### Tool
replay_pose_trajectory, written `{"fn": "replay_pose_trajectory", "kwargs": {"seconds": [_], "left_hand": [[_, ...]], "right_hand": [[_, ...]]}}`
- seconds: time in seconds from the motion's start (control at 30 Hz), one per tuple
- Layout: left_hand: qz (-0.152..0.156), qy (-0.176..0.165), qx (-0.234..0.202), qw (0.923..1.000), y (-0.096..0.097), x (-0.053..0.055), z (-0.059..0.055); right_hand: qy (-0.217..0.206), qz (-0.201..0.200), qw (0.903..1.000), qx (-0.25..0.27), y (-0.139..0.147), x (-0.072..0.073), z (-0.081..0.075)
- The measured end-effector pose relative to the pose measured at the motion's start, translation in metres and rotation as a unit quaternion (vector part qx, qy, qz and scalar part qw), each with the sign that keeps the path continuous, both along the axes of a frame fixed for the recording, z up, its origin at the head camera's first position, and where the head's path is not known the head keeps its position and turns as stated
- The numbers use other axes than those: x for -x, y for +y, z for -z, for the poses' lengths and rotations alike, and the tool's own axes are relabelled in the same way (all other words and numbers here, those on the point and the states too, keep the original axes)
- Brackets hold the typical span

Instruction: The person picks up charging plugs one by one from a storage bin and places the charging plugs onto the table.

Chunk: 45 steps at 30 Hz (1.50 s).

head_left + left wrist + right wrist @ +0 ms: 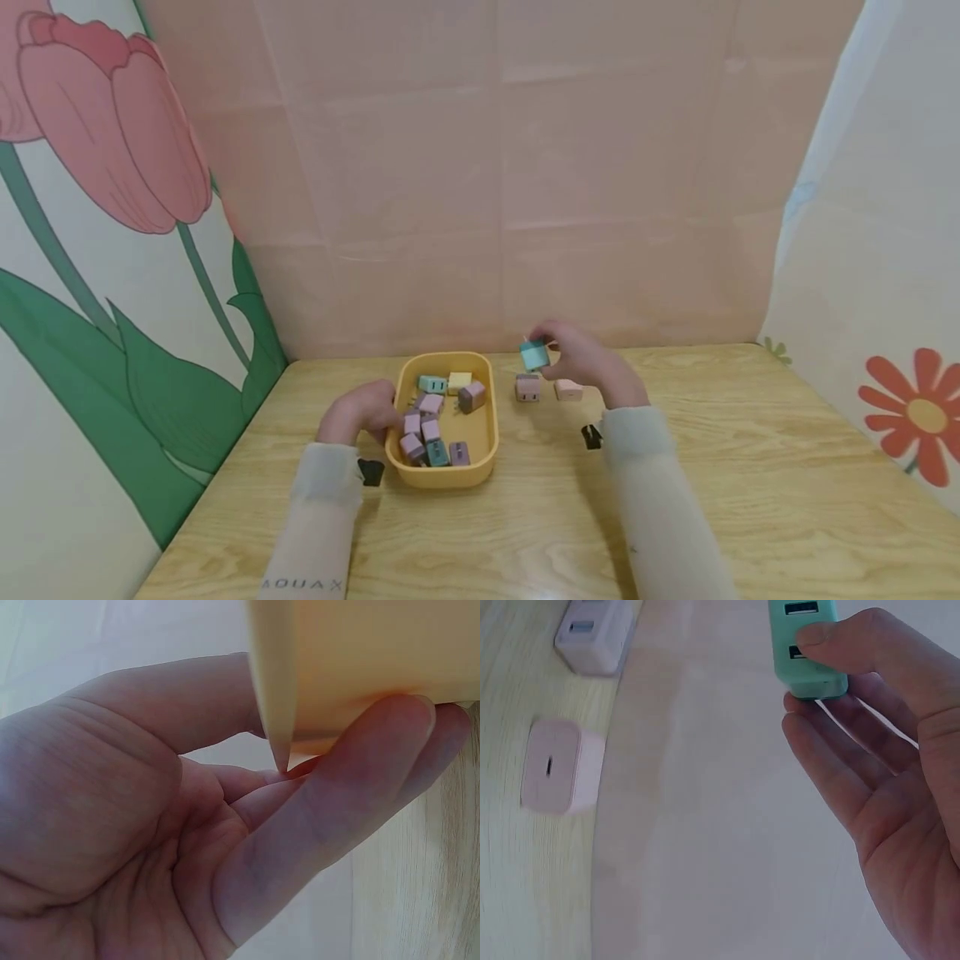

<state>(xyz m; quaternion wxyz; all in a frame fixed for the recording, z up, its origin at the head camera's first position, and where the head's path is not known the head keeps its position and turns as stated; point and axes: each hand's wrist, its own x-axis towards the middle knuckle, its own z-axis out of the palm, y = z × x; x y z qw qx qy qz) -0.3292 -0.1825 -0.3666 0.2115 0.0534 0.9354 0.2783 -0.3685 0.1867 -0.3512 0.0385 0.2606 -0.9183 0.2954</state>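
Note:
My right hand (588,360) pinches a teal USB charger (535,355) above the table; in the right wrist view the thumb lies over one of the two ports of the charger (810,645). My left hand (367,408) grips the left rim of a yellow bin (480,471), and the left wrist view shows its fingers (330,795) against the bin wall (360,660). Inside the bin lie several charger plugs, among them a yellow one (460,382), a teal one (437,453) and a purple one (460,454).
Right of the bin, a mauve two-port charger (528,388) and a pale pink charger (568,390) rest on the wooden table (525,533). A pink sheet (495,183) hangs behind the table, with flower-printed panels on both sides.

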Motion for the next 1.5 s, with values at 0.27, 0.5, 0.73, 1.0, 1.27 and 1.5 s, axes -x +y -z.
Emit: {"fn": "replay_pose_trajectory", "kwargs": {"seconds": [0.27, 0.5, 0.73, 1.0, 1.27, 1.5], "left_hand": [[0.004, 0.002, 0.000, 1.0000, 0.003, -0.003, -0.002], [0.010, 0.004, 0.003, 0.9999, 0.003, 0.001, -0.001], [0.007, -0.001, 0.001, 1.0000, 0.005, -0.001, -0.002], [0.005, 0.001, -0.005, 1.0000, 0.005, -0.001, -0.003], [0.002, -0.004, -0.005, 1.0000, 0.001, -0.001, -0.002], [0.000, -0.002, -0.002, 1.0000, 0.001, 0.000, -0.002]], "right_hand": [[-0.018, 0.011, 0.9992, 0.035, 0.051, 0.002, -0.002], [-0.043, 0.039, 0.9982, 0.013, 0.108, 0.014, 0.016], [-0.028, 0.038, 0.9989, -0.006, 0.142, 0.021, 0.044], [-0.025, 0.027, 0.9993, -0.003, 0.148, 0.023, 0.056], [-0.042, 0.029, 0.9982, -0.031, 0.146, 0.025, 0.060], [-0.053, 0.025, 0.9975, -0.040, 0.141, 0.027, 0.061]]}}
